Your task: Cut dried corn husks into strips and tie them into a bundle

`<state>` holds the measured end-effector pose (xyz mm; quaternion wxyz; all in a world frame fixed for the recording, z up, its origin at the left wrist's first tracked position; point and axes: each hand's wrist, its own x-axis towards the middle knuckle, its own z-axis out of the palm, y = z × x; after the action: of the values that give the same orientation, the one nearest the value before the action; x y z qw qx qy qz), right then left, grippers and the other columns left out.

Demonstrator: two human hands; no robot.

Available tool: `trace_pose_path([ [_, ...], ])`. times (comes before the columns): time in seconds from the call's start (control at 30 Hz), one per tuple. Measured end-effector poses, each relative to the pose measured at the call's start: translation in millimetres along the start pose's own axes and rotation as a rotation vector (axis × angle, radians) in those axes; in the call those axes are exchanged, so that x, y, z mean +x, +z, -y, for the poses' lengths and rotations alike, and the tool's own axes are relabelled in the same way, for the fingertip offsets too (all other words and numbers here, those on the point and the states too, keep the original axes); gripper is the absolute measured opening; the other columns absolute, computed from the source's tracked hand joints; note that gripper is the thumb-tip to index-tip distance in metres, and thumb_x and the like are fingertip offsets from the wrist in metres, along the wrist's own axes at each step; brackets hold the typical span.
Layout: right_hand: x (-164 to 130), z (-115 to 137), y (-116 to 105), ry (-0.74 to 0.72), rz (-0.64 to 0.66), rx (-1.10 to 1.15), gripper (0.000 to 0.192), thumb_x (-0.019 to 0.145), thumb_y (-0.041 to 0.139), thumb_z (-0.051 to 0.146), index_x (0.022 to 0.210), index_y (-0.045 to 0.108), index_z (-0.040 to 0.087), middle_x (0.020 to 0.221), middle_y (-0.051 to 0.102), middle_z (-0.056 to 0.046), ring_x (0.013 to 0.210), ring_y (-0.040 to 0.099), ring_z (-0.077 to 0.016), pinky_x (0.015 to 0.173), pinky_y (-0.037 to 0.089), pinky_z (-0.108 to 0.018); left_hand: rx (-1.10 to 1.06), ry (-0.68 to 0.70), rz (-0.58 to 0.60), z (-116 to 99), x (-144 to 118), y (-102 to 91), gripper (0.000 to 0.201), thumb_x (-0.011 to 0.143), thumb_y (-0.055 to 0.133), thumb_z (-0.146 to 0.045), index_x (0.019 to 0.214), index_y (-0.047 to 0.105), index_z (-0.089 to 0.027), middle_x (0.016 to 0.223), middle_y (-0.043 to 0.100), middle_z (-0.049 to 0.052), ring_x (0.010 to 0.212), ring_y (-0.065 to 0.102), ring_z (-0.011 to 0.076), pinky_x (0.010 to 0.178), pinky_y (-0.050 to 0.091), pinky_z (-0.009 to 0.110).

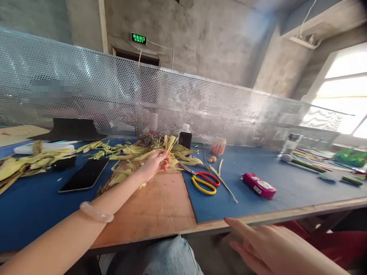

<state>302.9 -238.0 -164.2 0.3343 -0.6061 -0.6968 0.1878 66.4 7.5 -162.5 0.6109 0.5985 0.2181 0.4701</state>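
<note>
The fingers (164, 159) of the left hand (153, 165) are curled together around a few pale yellow-green husk strips (169, 147), pinching them where they fan out of the loose pile of dried leaves (134, 152) at the far side of the tabletop (275, 179); the arm is stretched well forward, a pale bangle (96, 212) on the wrist, probably because the pile lies beyond the bare wooden board (160, 202) directly in front of the person. That board looks kept free as a working patch, with the materials pushed back and to the left around it. The right hand (266, 244) hangs below the near edge of the tabletop, fingers apart and loosely extended, holding nothing and touching nothing that can be made out. Just right of the held strips lie scissors (204, 180) with red and yellow handles, blades pointing toward the pile, within easy reach; a dark bottle (185, 138) stands just behind the leaves. A black phone (85, 175) lies flat to the left of the board, and a pink case (259, 185) rests further right on the blue mat. A perforated metal screen (114, 91) closes off the back of the tabletop.
</note>
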Motion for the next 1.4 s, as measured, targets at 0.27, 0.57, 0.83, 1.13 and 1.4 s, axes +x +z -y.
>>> trace_pose_path([
  [0.27, 161.2, 53.7, 46.3, -0.242, -0.285, -0.219, 0.028, 0.083, 0.054, 0.044, 0.087, 0.062, 0.018, 0.077, 0.068, -0.008, 0.068, 0.061, -0.0201, 0.057, 0.041, -0.028, 0.133, 0.105, -0.042, 6.1, 3.7, -5.8, 0.027, 0.077, 0.066, -0.040, 0.091, 0.065, -0.017, 0.089, 0.064, 0.006, 0.083, 0.057, 0.0157, 0.070, 0.044, 0.025],
  [0.57, 255.0, 26.4, 106.5, -0.336, -0.274, 0.610, 0.035, 0.073, 0.059, 0.051, 0.072, 0.065, 0.016, 0.080, 0.060, -0.005, 0.063, 0.056, -0.0152, 0.044, 0.050, -0.026, 0.368, 0.233, -0.311, 14.3, 10.6, -25.7, 0.031, 0.083, 0.055, -0.044, 0.092, 0.067, -0.016, 0.083, 0.066, 0.005, 0.081, 0.058, 0.0183, 0.072, 0.042, 0.028],
  [0.83, 241.6, 20.6, 103.9, -0.330, -0.174, 0.838, 0.024, 0.074, 0.060, 0.043, 0.075, 0.058, 0.019, 0.069, 0.063, -0.001, 0.058, 0.062, -0.0162, 0.055, 0.056, -0.031, 0.653, 0.311, -0.203, 7.4, 6.9, -14.2, 0.027, 0.084, 0.052, -0.036, 0.092, 0.068, -0.016, 0.088, 0.070, 0.006, 0.084, 0.060, 0.0226, 0.077, 0.044, 0.031],
  [1.13, 240.1, 19.4, 110.8, -0.356, -0.182, 0.747, 0.014, 0.075, 0.057, 0.031, 0.074, 0.058, 0.018, 0.076, 0.066, -0.002, 0.073, 0.066, -0.0167, 0.075, 0.054, -0.032, 0.783, 0.502, -0.411, 3.5, 3.6, -19.8, 0.015, 0.079, 0.061, -0.030, 0.082, 0.071, -0.020, 0.086, 0.060, 0.005, 0.082, 0.056, 0.0196, 0.076, 0.043, 0.029],
  [1.4, 231.3, 23.8, 102.6, -0.505, -0.212, 0.619, 0.020, 0.082, 0.050, 0.028, 0.096, 0.062, 0.020, 0.095, 0.065, -0.004, 0.079, 0.063, -0.0144, 0.075, 0.053, -0.029, 0.599, 0.350, -0.286, 2.8, 1.4, -16.4, 0.024, 0.082, 0.057, -0.037, 0.091, 0.068, -0.019, 0.086, 0.065, 0.005, 0.068, 0.060, 0.0173, 0.063, 0.048, 0.029],
])
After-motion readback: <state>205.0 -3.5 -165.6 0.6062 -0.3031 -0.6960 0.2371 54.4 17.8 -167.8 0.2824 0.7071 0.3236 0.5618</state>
